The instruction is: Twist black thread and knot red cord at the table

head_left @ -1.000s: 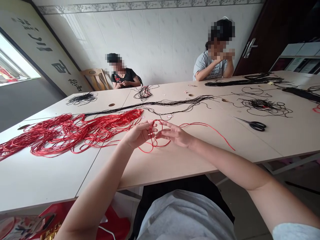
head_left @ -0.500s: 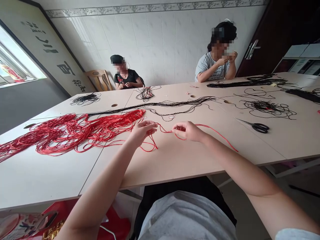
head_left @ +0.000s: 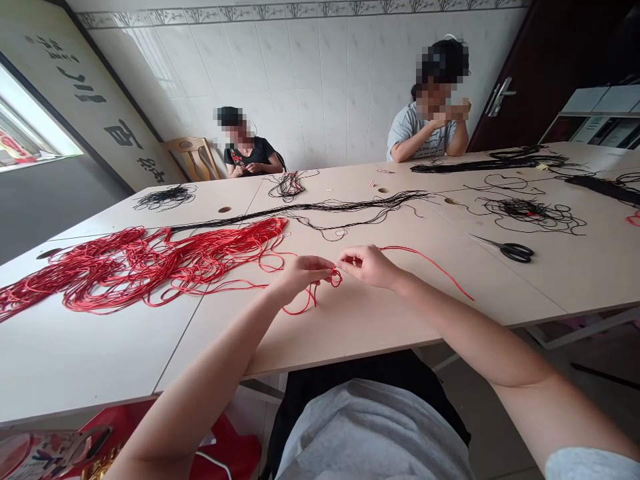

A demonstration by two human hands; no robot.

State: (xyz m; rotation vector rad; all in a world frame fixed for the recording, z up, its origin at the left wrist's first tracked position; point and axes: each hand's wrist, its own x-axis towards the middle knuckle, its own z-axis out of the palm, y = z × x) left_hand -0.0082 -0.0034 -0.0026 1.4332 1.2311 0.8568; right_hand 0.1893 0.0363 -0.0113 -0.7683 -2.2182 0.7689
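Since the earlier frame, our left hand [head_left: 300, 277] and right hand [head_left: 370, 267] have drawn together, fingers closed in a pinch on a thin red cord [head_left: 425, 259], with a small loop [head_left: 335, 278] of it between them at twelve o'clock. The heap of red cords [head_left: 135, 270] lies at our ten o'clock, with black-handled scissors [head_left: 510, 251] at two o'clock.

1 left hand [head_left: 300, 279], 1 right hand [head_left: 370, 267], 1 red cord bundle [head_left: 150, 267], 1 pair of scissors [head_left: 510, 251], 1 co-worker in black tee [head_left: 253, 155], 1 co-worker in grey tee [head_left: 415, 133].
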